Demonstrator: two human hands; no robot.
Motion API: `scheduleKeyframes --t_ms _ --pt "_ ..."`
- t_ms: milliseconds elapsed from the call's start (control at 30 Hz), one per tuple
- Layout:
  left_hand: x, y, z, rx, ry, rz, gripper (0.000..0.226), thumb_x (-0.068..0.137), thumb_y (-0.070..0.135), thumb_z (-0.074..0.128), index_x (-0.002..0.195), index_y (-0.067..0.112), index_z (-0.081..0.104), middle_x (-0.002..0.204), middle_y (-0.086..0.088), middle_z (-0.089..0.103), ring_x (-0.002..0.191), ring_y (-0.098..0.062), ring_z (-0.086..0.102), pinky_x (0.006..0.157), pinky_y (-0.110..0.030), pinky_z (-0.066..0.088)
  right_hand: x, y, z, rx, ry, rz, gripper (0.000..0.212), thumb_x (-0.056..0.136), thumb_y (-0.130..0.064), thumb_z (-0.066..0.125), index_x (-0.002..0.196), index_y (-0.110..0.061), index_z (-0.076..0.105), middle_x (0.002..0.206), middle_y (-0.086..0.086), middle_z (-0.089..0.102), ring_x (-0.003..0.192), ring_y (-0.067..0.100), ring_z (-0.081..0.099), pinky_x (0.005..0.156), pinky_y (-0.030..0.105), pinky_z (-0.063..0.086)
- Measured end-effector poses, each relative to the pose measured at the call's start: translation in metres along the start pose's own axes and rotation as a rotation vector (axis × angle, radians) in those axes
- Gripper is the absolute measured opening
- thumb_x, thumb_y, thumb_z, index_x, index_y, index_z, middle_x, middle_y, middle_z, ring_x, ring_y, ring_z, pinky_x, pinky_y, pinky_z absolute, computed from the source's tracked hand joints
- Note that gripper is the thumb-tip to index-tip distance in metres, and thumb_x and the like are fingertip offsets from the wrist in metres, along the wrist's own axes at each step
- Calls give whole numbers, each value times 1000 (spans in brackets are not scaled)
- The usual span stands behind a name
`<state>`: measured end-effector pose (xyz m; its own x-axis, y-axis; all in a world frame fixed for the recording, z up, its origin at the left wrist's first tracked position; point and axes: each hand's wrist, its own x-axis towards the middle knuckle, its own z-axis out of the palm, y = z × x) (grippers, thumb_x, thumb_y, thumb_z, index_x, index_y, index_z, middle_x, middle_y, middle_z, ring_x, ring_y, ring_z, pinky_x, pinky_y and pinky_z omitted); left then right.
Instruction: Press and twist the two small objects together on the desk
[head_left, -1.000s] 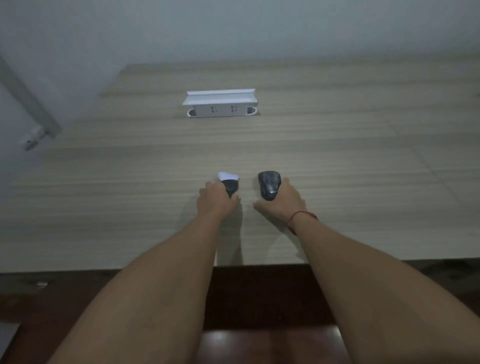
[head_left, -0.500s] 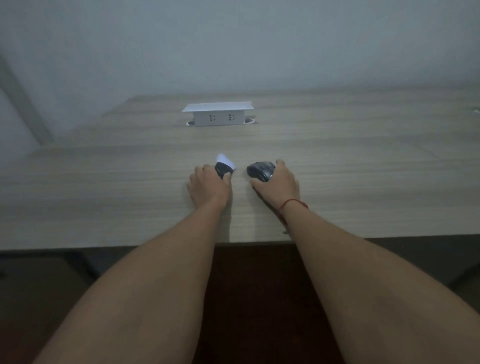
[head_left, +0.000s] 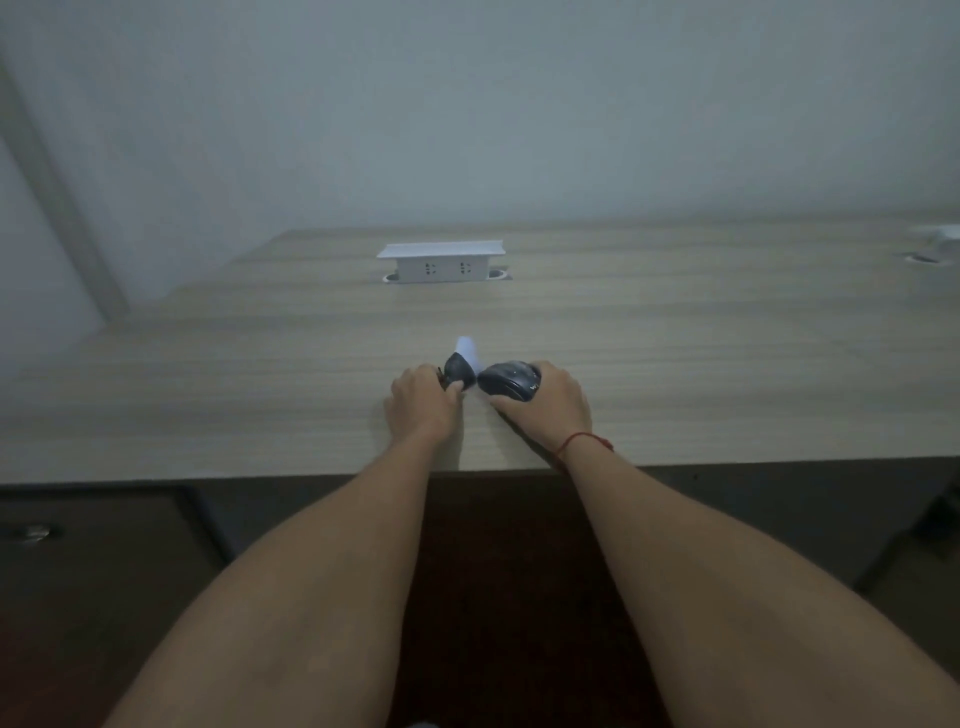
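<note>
My right hand (head_left: 549, 410) grips a dark computer mouse (head_left: 510, 382) and holds it tilted, its nose turned to the left, just above the wooden desk (head_left: 727, 364). My left hand (head_left: 422, 405) pinches a small dark curved piece (head_left: 458, 368) with a white end (head_left: 466, 347) sticking up behind it. The two objects almost touch between my hands. A red string circles my right wrist (head_left: 582, 440).
A white pop-up socket box (head_left: 440, 261) stands at the back of the desk, near the wall. A second white fitting (head_left: 935, 241) shows at the far right edge. Below the desk's front edge lies a dark cabinet with a handle (head_left: 31, 532) at the left.
Both hands have lifted their objects and brought them together. The mouse turned from pointing away to lying sideways, tilted to the left. The camera tilted up, showing more wall.
</note>
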<state>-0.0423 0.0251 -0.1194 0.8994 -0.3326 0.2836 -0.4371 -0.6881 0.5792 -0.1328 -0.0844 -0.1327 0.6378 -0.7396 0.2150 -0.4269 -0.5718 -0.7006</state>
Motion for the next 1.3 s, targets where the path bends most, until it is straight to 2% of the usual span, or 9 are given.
scheduleKeyframes --t_ms 100,267,500,600,767,967,1067,1133,1300 --pt "2 3 1 -46 28 -11 30 94 35 56 107 9 64 113 -12 66 109 -32 58 89 -40 46 2 -2 -1 -3 -8 -14 67 64 -56 76 120 -25 55 113 0 64 102 22 60 91 43 53" --pt "4 9 -5 -303 82 -11 29 92 30 58 105 4 65 108 -14 67 103 -30 60 80 -33 43 0 1 -1 0 -9 -34 64 66 -56 74 119 -24 56 110 -2 65 101 20 61 92 42 53" --pt "17 46 -23 -416 135 125 33 95 32 57 100 -1 62 109 -16 57 92 -16 45 80 -25 36 2 1 -1 24 -13 -40 58 70 -49 75 118 -24 56 109 -2 65 100 19 61 93 42 52" --pt "17 55 -19 -466 88 161 34 94 33 56 100 0 61 106 -17 62 96 -25 55 80 -30 42 3 2 2 17 -11 -41 49 71 -46 75 112 -24 58 103 -3 66 95 19 62 91 42 53" --pt "10 56 1 -397 71 101 40 94 34 57 99 -5 61 102 -22 65 96 -35 62 71 -31 42 4 4 -1 9 27 -48 38 74 -44 73 104 -24 61 98 -2 68 91 19 63 88 40 52" --pt "14 43 -10 -273 92 37 38 96 31 55 111 -4 59 115 -22 61 105 -36 61 80 -37 46 4 3 3 5 34 -65 52 72 -48 73 116 -25 58 106 -2 67 97 19 62 91 42 53" --pt "18 55 -14 -317 96 133 39 93 34 57 103 -4 61 106 -23 64 100 -38 62 81 -39 49 5 3 3 13 25 -52 46 71 -47 73 110 -25 59 100 -3 67 92 19 62 89 42 54" --pt "15 61 -10 -338 100 164 39 92 34 60 100 -4 62 102 -22 66 97 -35 62 76 -33 46 5 3 3 11 26 -44 42 73 -46 73 106 -24 60 97 -3 67 91 19 62 88 40 53" --pt "6 36 -2 -281 115 45 35 91 28 62 110 -1 61 112 -20 63 106 -35 60 85 -38 47 3 2 2 3 22 -59 53 71 -49 73 115 -24 58 106 -2 67 97 19 62 92 41 52"
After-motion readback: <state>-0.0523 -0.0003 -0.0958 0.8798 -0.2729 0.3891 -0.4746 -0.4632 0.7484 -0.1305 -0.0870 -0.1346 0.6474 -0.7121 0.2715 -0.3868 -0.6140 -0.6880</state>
